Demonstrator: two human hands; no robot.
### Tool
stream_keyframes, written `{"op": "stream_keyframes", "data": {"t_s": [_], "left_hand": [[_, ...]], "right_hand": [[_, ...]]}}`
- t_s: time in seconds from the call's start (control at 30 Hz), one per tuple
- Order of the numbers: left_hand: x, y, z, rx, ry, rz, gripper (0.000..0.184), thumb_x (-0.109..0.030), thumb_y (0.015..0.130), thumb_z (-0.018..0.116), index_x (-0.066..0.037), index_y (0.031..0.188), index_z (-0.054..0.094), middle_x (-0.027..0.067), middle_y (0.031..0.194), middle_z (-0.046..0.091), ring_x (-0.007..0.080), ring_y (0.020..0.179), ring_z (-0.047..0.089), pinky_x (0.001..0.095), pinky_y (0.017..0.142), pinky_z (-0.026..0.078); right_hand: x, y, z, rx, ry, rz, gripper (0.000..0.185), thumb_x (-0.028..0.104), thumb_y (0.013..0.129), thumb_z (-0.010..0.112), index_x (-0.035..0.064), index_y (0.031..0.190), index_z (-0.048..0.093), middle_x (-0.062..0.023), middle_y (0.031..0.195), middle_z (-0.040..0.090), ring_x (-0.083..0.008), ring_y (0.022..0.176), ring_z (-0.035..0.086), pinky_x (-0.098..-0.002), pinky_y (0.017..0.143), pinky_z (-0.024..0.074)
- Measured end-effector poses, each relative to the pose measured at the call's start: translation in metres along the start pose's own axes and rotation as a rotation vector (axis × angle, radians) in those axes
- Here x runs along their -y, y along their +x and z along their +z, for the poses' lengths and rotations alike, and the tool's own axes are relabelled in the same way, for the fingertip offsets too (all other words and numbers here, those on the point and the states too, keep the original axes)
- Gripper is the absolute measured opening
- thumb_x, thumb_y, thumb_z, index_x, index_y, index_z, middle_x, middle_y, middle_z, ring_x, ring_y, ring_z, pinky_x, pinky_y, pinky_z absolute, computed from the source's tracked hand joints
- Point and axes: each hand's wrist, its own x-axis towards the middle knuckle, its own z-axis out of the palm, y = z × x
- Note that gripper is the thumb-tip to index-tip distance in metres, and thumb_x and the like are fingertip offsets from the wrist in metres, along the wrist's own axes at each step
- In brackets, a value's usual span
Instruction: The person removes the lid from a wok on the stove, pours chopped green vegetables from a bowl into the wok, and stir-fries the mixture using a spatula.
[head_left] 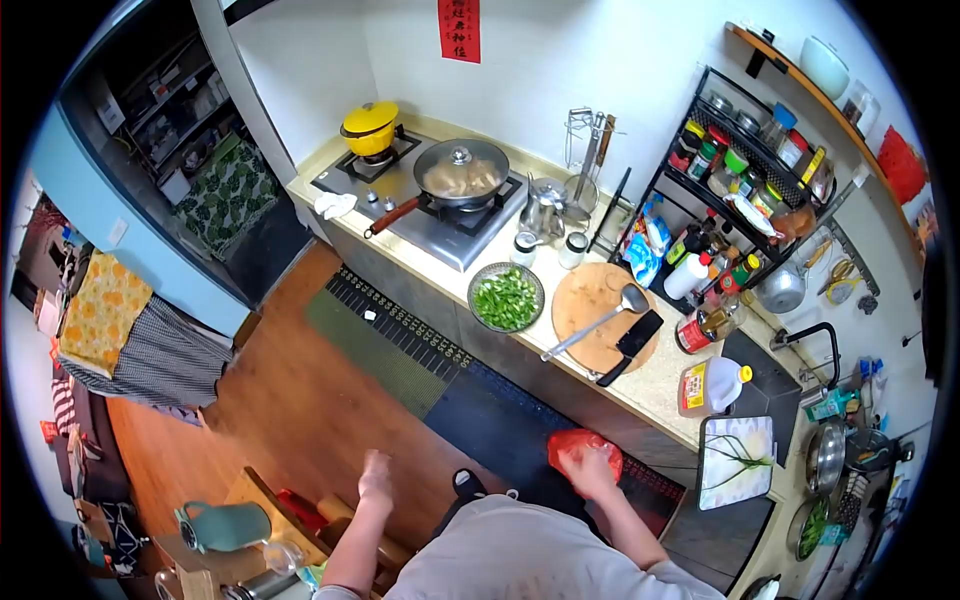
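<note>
My right hand [592, 472] grips a red plastic bag [575, 443] at the front of the counter, low by my body. Its fingertips are partly lost against the bag, and what the bag contains is hidden. Over the wooden floor, my left hand [376, 478] hangs with its fingers curled in and nothing visible in them. Up on the counter, a bowl of chopped greens [506, 301] stands beside a round wooden cutting board [580, 300]. On that board lie a ladle [600, 320] and a black-bladed cleaver [638, 335].
A lidded frying pan [461, 174] and a yellow pot [369, 128] sit on the gas stove [466, 245]. Right of the board are an oil jug [712, 385] and a tray with green stalks [735, 487]. A teal jug [225, 526] stands lower left.
</note>
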Motion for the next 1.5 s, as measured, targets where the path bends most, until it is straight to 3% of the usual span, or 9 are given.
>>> {"op": "stream_keyframes", "data": {"t_s": [0.1,0.17,0.3,0.5,0.7,0.97,1.13,1.27,1.5], "left_hand": [[0.040,0.033,-0.016,0.157,-0.691,0.226,0.046,-0.037,0.104,0.048,-0.005,0.137,0.057,0.0226,0.136,0.060,0.0371,0.127,0.057,0.0521,0.108,0.043],[0.066,0.068,-0.045,0.239,-1.146,0.256,0.043,-0.032,0.102,0.051,-0.003,0.134,0.058,0.0225,0.138,0.058,0.0380,0.126,0.057,0.0452,0.108,0.044],[0.103,0.133,-0.067,0.073,-0.798,0.222,0.045,-0.029,0.099,0.057,-0.001,0.135,0.057,0.0229,0.135,0.059,0.0387,0.121,0.058,0.0427,0.105,0.046],[0.167,0.232,-0.079,0.084,-0.953,0.278,0.042,-0.025,0.097,0.062,0.000,0.131,0.060,0.0211,0.124,0.064,0.0338,0.110,0.065,0.0410,0.094,0.053],[0.250,0.374,-0.059,-0.192,-0.974,0.198,0.037,-0.019,0.092,0.069,0.000,0.124,0.066,0.0188,0.114,0.069,0.0274,0.087,0.067,0.0359,0.077,0.055],[0.315,0.610,-0.102,-0.656,-0.631,0.143,0.022,-0.010,0.087,0.065,-0.002,0.107,0.066,0.0210,0.103,0.066,0.0407,0.100,0.063,0.0484,0.087,0.052],[0.349,0.712,-0.093,-0.201,-0.190,0.060,0.033,-0.026,0.089,0.068,-0.006,0.114,0.058,0.0183,0.114,0.060,0.0393,0.106,0.062,0.0504,0.086,0.054],[0.394,0.750,-0.060,-0.429,-0.481,0.332,0.016,-0.015,0.100,0.050,-0.002,0.106,0.058,0.0228,0.103,0.060,0.0453,0.096,0.058,0.0523,0.083,0.046],[0.330,0.710,-0.264,-0.707,-0.933,0.690,0.020,-0.010,0.100,0.047,0.006,0.111,0.053,0.0255,0.105,0.057,0.0418,0.100,0.057,0.0465,0.088,0.045]], "right_hand": [[0.068,0.094,0.006,-0.069,0.907,0.343,0.036,0.043,0.098,0.063,0.0072,0.106,0.059,-0.0048,0.086,0.059,-0.0133,0.064,0.059,-0.0306,0.048,0.0493],[0.064,0.156,0.027,-0.242,0.975,0.487,0.040,0.045,0.097,0.064,0.0072,0.108,0.056,-0.0033,0.085,0.057,-0.0152,0.067,0.058,-0.0331,0.051,0.0500],[0.062,0.225,0.029,-0.230,1.281,0.784,0.071,0.052,0.093,0.067,0.0086,0.144,0.044,-0.0171,0.128,0.055,-0.0343,0.114,0.055,-0.0510,0.096,0.0486],[0.029,0.274,0.057,-0.199,1.671,0.686,0.042,0.053,0.098,0.059,0.0131,0.111,0.060,-0.0097,0.098,0.068,-0.0286,0.088,0.066,-0.0394,0.072,0.0533],[0.079,0.263,0.017,-0.451,1.284,0.667,0.044,0.059,0.101,0.048,0.0162,0.090,0.052,0.0007,0.058,0.046,-0.0142,0.039,0.042,-0.0273,0.035,0.0327],[0.114,0.253,0.016,-0.869,1.218,0.312,0.019,0.025,0.107,0.050,0.0112,0.095,0.052,0.0030,0.060,0.046,-0.0078,0.044,0.042,-0.0237,0.040,0.0361],[0.218,0.221,0.053,-1.054,1.138,0.362,0.019,0.025,0.107,0.052,0.0072,0.108,0.058,0.0037,0.060,0.048,-0.0051,0.044,0.042,-0.0211,0.040,0.0336],[0.316,0.202,0.107,-1.188,1.169,0.474,0.020,0.022,0.106,0.054,0.0063,0.116,0.063,0.0065,0.063,0.047,-0.0024,0.049,0.040,-0.0197,0.044,0.0337],[0.436,0.204,0.171,-1.250,1.067,0.557,0.020,0.020,0.106,0.054,0.0056,0.111,0.066,0.0060,0.063,0.048,-0.0027,0.053,0.042,-0.0211,0.049,0.0344]]}}
